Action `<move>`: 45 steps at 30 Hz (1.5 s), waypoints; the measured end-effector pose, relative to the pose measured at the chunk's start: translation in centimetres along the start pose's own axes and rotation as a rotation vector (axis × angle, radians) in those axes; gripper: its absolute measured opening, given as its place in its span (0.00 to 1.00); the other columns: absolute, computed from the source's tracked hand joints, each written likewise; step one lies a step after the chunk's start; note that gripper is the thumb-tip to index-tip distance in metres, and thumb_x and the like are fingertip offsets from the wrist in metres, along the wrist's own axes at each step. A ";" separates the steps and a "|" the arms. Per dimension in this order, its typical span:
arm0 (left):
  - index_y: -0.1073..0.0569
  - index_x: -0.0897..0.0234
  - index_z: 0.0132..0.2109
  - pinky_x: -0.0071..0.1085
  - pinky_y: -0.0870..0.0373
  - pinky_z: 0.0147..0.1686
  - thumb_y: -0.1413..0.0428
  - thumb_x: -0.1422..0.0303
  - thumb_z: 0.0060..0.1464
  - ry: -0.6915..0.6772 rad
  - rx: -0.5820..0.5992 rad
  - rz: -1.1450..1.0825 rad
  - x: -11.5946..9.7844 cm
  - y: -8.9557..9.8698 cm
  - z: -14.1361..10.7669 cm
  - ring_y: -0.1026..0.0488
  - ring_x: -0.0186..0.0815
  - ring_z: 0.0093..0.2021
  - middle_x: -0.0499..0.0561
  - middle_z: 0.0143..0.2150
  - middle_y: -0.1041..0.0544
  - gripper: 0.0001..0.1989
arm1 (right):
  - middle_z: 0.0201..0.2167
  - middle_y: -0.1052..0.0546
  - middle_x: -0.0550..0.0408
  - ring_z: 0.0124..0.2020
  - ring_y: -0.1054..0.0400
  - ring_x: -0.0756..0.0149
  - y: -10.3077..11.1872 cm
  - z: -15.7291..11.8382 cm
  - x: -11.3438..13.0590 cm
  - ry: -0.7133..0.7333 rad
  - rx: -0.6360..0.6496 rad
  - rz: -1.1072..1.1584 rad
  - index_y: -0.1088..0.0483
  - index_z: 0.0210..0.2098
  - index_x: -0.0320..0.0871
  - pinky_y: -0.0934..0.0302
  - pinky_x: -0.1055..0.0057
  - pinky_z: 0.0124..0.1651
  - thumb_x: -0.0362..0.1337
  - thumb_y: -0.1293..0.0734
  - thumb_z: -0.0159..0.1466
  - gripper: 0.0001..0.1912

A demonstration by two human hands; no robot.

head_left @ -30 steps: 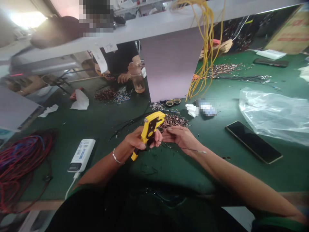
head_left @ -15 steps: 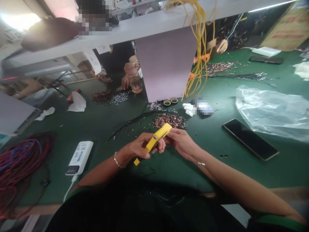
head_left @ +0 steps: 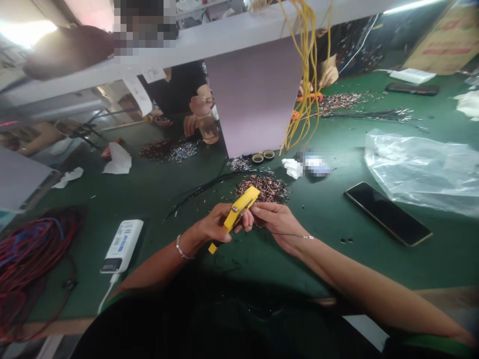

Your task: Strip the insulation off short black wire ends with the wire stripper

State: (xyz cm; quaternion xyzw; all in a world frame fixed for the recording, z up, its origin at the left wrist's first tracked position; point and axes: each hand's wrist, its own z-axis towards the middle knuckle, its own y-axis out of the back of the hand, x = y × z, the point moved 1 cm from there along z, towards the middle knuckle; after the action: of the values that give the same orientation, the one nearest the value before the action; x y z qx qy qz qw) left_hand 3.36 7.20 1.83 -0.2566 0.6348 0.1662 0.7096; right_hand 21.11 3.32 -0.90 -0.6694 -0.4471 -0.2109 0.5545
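Note:
My left hand is closed around a yellow plier-like hand tool, whose head tilts up and to the right. Close against the tool's head, my right hand pinches a thin dark wire. The wire runs back over my right wrist and ends in silvery tips. Whether its front end sits inside the tool's jaws is hidden by fingers and tool. Just beyond both hands lies a heap of small copper-coloured and dark pieces. A bundle of black wires stretches to the left of that heap.
On the green table lie a phone, a clear plastic bag and a white power bank. Red cable coils fill the left side. Yellow wires hang by an upright panel. Co-workers' hands show beyond.
The tool's head has shifted slightly left and stands a little steeper. My right hand's fingers have moved slightly left and down, and more of the dark wire shows across the wrist.

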 end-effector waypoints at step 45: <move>0.27 0.66 0.56 0.34 0.29 0.30 0.37 0.72 0.31 0.337 0.283 -0.546 1.2 0.3 0.0 0.30 0.34 0.30 0.56 0.44 0.27 0.38 | 0.17 0.26 0.59 0.20 0.32 0.72 3.2 0.0 5.2 0.094 0.419 -0.289 0.21 0.34 0.38 0.36 0.71 0.28 0.37 0.29 0.63 0.08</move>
State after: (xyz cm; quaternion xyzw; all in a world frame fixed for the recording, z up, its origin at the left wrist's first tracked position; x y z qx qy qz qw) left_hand 3.37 7.31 0.58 -0.3398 0.6676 -0.1641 0.6419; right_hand 26.46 5.24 1.37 -0.4586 -0.5459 -0.2218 0.6652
